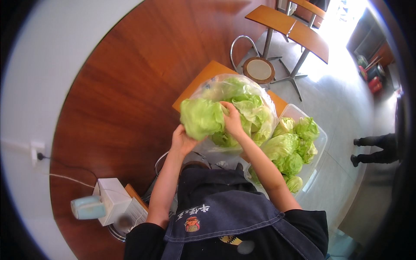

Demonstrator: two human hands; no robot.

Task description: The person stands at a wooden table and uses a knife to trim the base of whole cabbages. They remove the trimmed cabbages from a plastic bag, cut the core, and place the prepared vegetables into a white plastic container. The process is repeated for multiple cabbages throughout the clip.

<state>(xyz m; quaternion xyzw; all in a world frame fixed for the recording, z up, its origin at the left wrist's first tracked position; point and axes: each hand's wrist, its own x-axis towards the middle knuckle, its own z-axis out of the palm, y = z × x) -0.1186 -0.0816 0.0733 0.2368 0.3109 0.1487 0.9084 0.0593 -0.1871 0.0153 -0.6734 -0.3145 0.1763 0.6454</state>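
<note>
A head of iceberg lettuce is held up between my two hands, over the left side of a clear plastic bag. My left hand supports it from below and the left. My right hand grips its right side, with the fingertips at the leaves' edge. More lettuce leaves fill the open bag, which rests on a wooden table. To the right, a translucent plastic bin holds several lettuce heads, partly hidden behind my right forearm.
Wood panelling rises along the left. A round-seated metal chair and wooden-topped tables stand beyond the bag. At lower left are a white box and a light-blue appliance. A person's legs show at far right.
</note>
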